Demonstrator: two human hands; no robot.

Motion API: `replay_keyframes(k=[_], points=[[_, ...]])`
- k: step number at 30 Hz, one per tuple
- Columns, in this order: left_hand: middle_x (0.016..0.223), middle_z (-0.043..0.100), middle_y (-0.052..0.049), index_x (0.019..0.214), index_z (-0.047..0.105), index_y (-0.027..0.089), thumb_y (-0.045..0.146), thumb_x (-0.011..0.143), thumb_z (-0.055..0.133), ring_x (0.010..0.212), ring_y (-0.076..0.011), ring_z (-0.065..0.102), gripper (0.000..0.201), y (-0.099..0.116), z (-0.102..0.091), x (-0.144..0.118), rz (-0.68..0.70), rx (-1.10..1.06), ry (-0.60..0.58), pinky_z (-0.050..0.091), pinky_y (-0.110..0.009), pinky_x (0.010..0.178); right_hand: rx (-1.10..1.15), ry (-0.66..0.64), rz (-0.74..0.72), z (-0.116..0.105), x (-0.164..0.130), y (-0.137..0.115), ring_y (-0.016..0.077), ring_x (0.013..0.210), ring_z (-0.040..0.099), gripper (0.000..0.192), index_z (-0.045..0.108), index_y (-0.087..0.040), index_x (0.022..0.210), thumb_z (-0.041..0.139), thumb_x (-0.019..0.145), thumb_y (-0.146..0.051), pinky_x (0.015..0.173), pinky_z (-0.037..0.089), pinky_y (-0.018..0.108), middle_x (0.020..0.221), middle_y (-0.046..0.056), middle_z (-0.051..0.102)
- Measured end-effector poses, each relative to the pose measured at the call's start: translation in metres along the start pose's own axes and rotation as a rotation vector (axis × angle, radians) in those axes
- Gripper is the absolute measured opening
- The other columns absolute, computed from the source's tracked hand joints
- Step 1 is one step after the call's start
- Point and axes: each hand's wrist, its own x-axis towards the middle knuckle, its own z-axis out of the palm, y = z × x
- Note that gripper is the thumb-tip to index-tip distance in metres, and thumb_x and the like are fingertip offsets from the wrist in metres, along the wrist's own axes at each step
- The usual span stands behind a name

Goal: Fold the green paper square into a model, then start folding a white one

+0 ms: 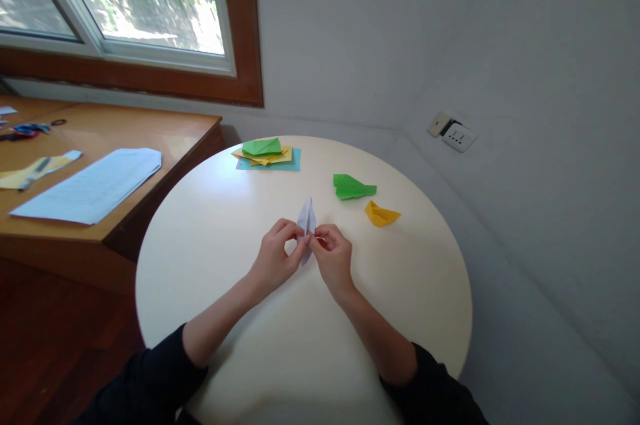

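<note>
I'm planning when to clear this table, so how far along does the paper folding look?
Done: a folded green piece and a folded yellow piece lie on the round table. In hand: the left hand and right hand both pinch a half-folded white paper. Left: a stack of coloured sheets at the far edge, with a folded green one on top.
</note>
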Motion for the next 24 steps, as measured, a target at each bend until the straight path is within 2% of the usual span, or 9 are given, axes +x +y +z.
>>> replay_keyframes(k=[5, 8, 12, 17, 24], points=[[0.069, 0.057, -0.002, 0.07, 0.057, 0.015, 0.026, 0.076, 0.055, 0.064, -0.0121, 0.055, 0.014, -0.008, -0.003, 0.004, -0.237, -0.212, 0.014, 0.047, -0.024, 0.062, 0.022, -0.044, 0.044, 0.0, 0.001, 0.0, 0.0108, 0.065, 0.054, 0.011, 0.06, -0.016, 0.066, 0.067, 0.066, -0.025, 0.059, 0.046, 0.023, 0.071, -0.001, 0.056], [0.061, 0.055, 0.001, 0.066, 0.057, 0.014, 0.03, 0.071, 0.061, 0.058, -0.0103, 0.052, 0.018, -0.01, -0.006, 0.007, -0.384, -0.362, 0.014, 0.043, -0.022, 0.055, 0.097, -0.077, 0.16, -0.002, 0.003, 0.0, 0.0112, 0.061, 0.055, 0.014, 0.061, -0.016, 0.067, 0.07, 0.064, -0.027, 0.059, 0.046, 0.025, 0.066, -0.001, 0.059], [0.063, 0.058, 0.001, 0.067, 0.06, 0.013, 0.033, 0.067, 0.067, 0.061, -0.0111, 0.053, 0.021, -0.01, -0.007, 0.009, -0.484, -0.535, 0.019, 0.045, -0.024, 0.06, 0.185, -0.081, 0.31, -0.003, 0.006, 0.002, 0.0122, 0.061, 0.057, 0.018, 0.063, -0.016, 0.067, 0.073, 0.06, -0.03, 0.061, 0.047, 0.026, 0.065, -0.001, 0.064], [0.064, 0.06, 0.0, 0.068, 0.061, 0.013, 0.034, 0.067, 0.068, 0.063, -0.0125, 0.056, 0.022, -0.01, -0.003, 0.008, -0.508, -0.583, 0.024, 0.046, -0.026, 0.064, 0.25, -0.069, 0.391, -0.002, 0.006, 0.005, 0.0112, 0.061, 0.058, 0.02, 0.065, -0.017, 0.067, 0.074, 0.059, -0.032, 0.062, 0.047, 0.025, 0.065, -0.002, 0.064], [0.061, 0.057, 0.002, 0.065, 0.055, 0.014, 0.033, 0.066, 0.068, 0.057, -0.0096, 0.052, 0.023, -0.018, 0.001, 0.009, -0.478, -0.525, 0.055, 0.041, -0.022, 0.055, 0.284, -0.188, 0.477, -0.005, 0.009, 0.006, 0.0123, 0.068, 0.059, 0.023, 0.065, -0.018, 0.076, 0.074, 0.059, -0.031, 0.067, 0.047, 0.027, 0.072, -0.001, 0.066]])
